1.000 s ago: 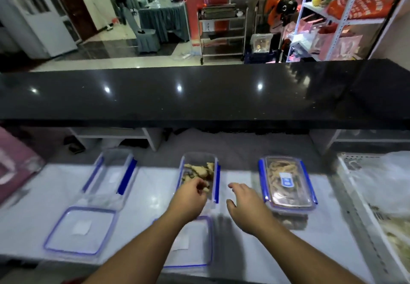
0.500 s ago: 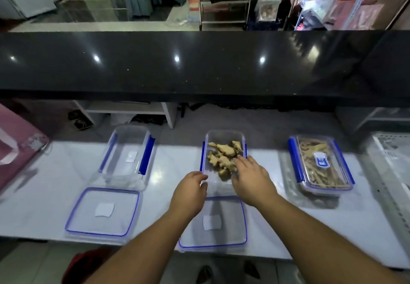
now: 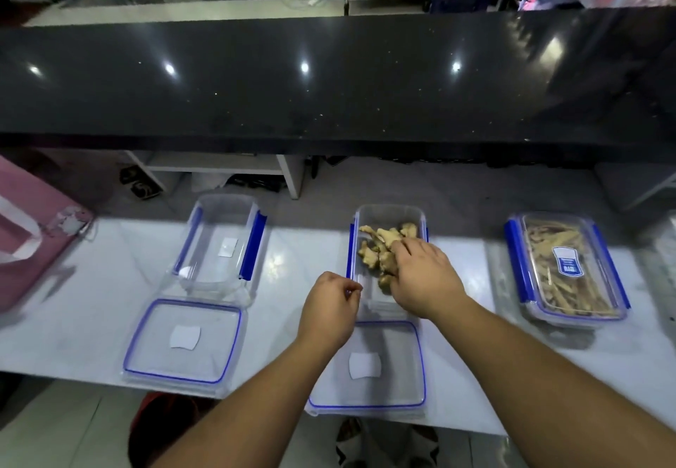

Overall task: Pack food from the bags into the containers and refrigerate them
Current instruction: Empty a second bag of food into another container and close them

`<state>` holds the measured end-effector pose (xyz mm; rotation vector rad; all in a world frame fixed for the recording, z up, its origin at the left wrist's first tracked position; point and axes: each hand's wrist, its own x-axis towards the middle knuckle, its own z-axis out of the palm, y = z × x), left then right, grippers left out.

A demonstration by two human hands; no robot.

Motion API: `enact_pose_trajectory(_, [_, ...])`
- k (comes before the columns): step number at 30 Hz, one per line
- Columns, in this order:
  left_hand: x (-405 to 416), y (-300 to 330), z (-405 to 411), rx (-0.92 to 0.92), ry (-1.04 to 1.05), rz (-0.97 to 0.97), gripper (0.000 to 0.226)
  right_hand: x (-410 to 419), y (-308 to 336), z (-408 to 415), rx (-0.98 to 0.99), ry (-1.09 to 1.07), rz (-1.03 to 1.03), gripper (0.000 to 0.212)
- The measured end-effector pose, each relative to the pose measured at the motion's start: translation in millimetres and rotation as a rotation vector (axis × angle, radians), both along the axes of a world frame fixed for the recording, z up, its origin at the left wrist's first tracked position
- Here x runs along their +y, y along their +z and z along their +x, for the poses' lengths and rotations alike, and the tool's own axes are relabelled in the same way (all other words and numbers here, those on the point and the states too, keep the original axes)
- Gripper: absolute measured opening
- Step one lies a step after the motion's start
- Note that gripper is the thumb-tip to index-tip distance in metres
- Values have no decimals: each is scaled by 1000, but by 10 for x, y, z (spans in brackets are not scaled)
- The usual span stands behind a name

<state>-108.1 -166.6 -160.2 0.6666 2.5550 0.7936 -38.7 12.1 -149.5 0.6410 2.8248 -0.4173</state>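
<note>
white counter (image 3: 91,306) under a dark stone ledge (image 3: 329,76) is where i'm working, three tubs in a row along it. the middle container (image 3: 389,213) sits open with knobbly ginger pieces (image 3: 376,248) heaped in it, and its lid (image 3: 365,365) lies flat just in front, which i judge is so it can go straight on once the pile is levelled. my right hand (image 3: 424,281) reaches into that tub, fingers spread and resting on the ginger; whether they are curled round a piece i cannot tell. my left hand (image 3: 329,310) hovers at the tub's near left corner, fingers curled in loosely, thumb and forefinger close together. it seems to hold nothing, though i can't be sure. further left an empty container (image 3: 219,241) waits with its own lid (image 3: 183,339) before it. to the right the sealed container (image 3: 567,270), lid on, already holds pale strips. a pink bag (image 3: 25,233) sits at the far left edge.
</note>
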Motion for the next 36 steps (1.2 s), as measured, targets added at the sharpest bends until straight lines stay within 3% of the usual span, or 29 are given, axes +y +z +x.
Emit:
enact_pose_trajectory(13, [-10, 5, -58, -36, -10, 5, 27, 24, 88, 93, -43, 111, -151, 67])
enact_pose_trajectory(16, [-111, 33, -108, -83, 26, 46, 24, -96, 72, 291, 107, -24, -171, 59])
enact_pose_trajectory(19, [-294, 4, -165, -94, 48, -1, 23, -272, 20, 548, 308, -186, -162, 30])
enact_pose_trajectory(22, [-480, -108, -209, -95, 26, -152, 31, -378, -93, 718, 292, -473, -284, 13])
enact_pose_trajectory(26, [-601, -227, -167, -137, 17, -249, 37, -449, -297, 873, 82, -658, -426, 14])
enact_pose_trajectory(29, [-612, -270, -111, -143, 28, -272, 38, -498, -357, 902, 85, -710, -502, 10])
enact_pose_trajectory(33, [-610, -250, -93, -175, 38, -277, 37, -449, -369, 913, 120, -779, -596, 22])
enact_pose_trajectory(36, [-613, -130, -129, -259, 53, -215, 25, -324, -340, 1008, 195, -927, -804, 30])
